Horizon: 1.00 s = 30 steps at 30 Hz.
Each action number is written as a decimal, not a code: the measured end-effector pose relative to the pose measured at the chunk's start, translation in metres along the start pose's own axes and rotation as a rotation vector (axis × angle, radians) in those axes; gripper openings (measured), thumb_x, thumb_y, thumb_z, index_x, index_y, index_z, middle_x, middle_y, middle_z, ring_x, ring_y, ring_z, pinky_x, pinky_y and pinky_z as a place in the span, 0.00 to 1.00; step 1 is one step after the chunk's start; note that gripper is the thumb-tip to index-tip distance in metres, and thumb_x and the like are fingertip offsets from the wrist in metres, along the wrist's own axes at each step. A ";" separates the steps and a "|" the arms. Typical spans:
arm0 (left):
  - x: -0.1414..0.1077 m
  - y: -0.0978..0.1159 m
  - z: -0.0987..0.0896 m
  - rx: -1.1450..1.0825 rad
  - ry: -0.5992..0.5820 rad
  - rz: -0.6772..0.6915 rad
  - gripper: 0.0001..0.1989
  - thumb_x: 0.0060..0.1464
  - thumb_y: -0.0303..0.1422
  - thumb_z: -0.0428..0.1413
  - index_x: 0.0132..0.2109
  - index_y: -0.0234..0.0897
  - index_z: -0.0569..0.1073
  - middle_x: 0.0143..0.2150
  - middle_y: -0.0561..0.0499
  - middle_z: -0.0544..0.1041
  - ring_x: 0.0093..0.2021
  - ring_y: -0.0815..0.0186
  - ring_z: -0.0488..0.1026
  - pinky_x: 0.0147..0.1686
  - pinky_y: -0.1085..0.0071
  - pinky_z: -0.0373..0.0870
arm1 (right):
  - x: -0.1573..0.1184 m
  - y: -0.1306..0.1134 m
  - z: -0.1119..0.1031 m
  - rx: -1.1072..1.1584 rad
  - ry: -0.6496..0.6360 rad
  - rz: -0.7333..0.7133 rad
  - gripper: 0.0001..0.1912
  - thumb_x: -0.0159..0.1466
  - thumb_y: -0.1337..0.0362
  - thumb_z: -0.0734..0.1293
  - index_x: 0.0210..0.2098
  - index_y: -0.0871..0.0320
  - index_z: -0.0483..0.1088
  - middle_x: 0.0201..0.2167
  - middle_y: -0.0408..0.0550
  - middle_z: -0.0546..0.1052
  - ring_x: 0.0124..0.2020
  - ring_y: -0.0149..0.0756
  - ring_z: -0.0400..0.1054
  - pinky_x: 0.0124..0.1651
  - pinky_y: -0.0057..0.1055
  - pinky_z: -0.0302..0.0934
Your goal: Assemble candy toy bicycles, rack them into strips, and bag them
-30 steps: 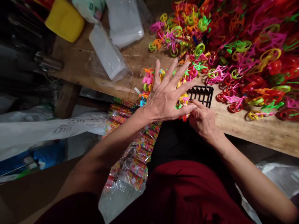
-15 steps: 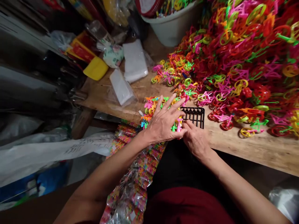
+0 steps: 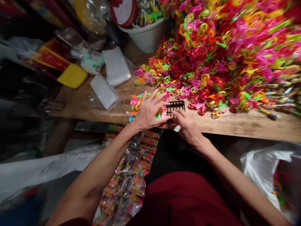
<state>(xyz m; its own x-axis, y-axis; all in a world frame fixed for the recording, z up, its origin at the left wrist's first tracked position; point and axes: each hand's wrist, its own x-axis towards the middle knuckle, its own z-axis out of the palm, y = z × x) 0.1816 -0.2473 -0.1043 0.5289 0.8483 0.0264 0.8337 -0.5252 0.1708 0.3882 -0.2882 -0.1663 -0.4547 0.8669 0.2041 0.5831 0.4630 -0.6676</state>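
Head view: farther from black tray (image 3: 176,105)

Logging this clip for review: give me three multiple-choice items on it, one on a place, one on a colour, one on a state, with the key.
1. Where does the black grid tray lie?
A. at the wooden table's near edge
B. inside the white bucket
C. on the floor

2. What colour is the flat block at the table's far left?
A. blue
B. yellow
C. white

3. How is the left hand held?
A. clenched in a fist
B. fingers spread over small toys
C. gripping the bucket

Key: 1 A, tray beside both hands at the edge; 2 B, plainly yellow; 3 B, fingers are splayed.
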 end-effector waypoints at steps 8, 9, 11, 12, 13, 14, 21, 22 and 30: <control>-0.004 0.001 -0.003 0.014 -0.011 -0.015 0.23 0.61 0.48 0.52 0.55 0.40 0.75 0.72 0.46 0.65 0.76 0.47 0.51 0.72 0.35 0.41 | -0.012 0.014 0.018 0.040 0.301 -0.052 0.12 0.73 0.65 0.58 0.47 0.61 0.73 0.35 0.51 0.78 0.35 0.35 0.72 0.38 0.30 0.62; -0.004 0.000 -0.003 0.014 -0.019 -0.010 0.24 0.61 0.49 0.52 0.57 0.40 0.74 0.72 0.46 0.64 0.76 0.47 0.51 0.72 0.36 0.41 | -0.009 0.008 0.023 0.002 0.267 -0.041 0.13 0.74 0.64 0.58 0.46 0.60 0.73 0.34 0.50 0.78 0.34 0.35 0.72 0.36 0.30 0.60; -0.005 -0.002 -0.003 0.016 -0.024 -0.001 0.25 0.62 0.50 0.51 0.57 0.42 0.74 0.73 0.47 0.63 0.76 0.48 0.50 0.73 0.37 0.41 | 0.000 -0.003 0.029 -0.068 0.179 0.002 0.15 0.74 0.62 0.57 0.45 0.60 0.74 0.32 0.49 0.77 0.32 0.34 0.71 0.32 0.31 0.56; -0.005 -0.002 -0.003 0.016 -0.021 0.003 0.24 0.62 0.51 0.50 0.57 0.42 0.74 0.73 0.48 0.63 0.77 0.49 0.50 0.73 0.37 0.41 | 0.005 -0.008 0.031 -0.087 0.128 0.026 0.16 0.75 0.61 0.57 0.45 0.60 0.74 0.32 0.49 0.78 0.32 0.34 0.71 0.31 0.31 0.54; -0.005 -0.002 -0.003 0.016 -0.015 0.007 0.24 0.62 0.51 0.50 0.57 0.43 0.74 0.73 0.49 0.64 0.77 0.50 0.50 0.73 0.38 0.41 | 0.010 -0.013 0.031 -0.096 0.065 0.055 0.16 0.75 0.61 0.56 0.45 0.60 0.74 0.33 0.50 0.78 0.32 0.34 0.71 0.31 0.32 0.52; -0.005 -0.002 -0.003 0.016 -0.010 0.009 0.23 0.62 0.51 0.50 0.56 0.44 0.74 0.73 0.50 0.64 0.77 0.51 0.50 0.73 0.38 0.41 | 0.016 -0.016 0.029 -0.097 -0.014 0.086 0.16 0.75 0.62 0.56 0.46 0.60 0.74 0.34 0.50 0.79 0.32 0.34 0.71 0.30 0.32 0.50; -0.005 -0.001 -0.006 -0.021 -0.008 -0.019 0.30 0.57 0.58 0.55 0.60 0.49 0.72 0.72 0.51 0.64 0.76 0.49 0.51 0.73 0.39 0.40 | 0.036 -0.013 0.014 -0.060 -0.374 0.160 0.12 0.73 0.65 0.59 0.43 0.58 0.74 0.37 0.49 0.79 0.32 0.33 0.70 0.27 0.32 0.40; -0.004 -0.001 -0.007 -0.031 -0.018 -0.024 0.31 0.56 0.59 0.55 0.60 0.49 0.72 0.73 0.51 0.64 0.76 0.49 0.51 0.73 0.38 0.40 | 0.036 -0.012 0.014 -0.056 -0.350 0.148 0.13 0.73 0.64 0.58 0.43 0.58 0.74 0.36 0.49 0.79 0.31 0.33 0.70 0.27 0.31 0.40; 0.000 0.001 -0.008 -0.021 -0.084 -0.087 0.24 0.56 0.54 0.59 0.54 0.47 0.77 0.72 0.53 0.64 0.76 0.48 0.51 0.74 0.36 0.37 | 0.031 -0.007 0.019 -0.073 -0.262 0.127 0.14 0.71 0.65 0.57 0.44 0.59 0.75 0.39 0.50 0.80 0.31 0.33 0.68 0.28 0.31 0.41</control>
<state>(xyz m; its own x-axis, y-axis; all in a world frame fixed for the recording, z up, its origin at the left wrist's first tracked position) 0.1813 -0.2468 -0.0967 0.4666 0.8816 -0.0717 0.8741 -0.4472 0.1897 0.3575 -0.2684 -0.1689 -0.5275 0.8462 -0.0757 0.6891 0.3740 -0.6207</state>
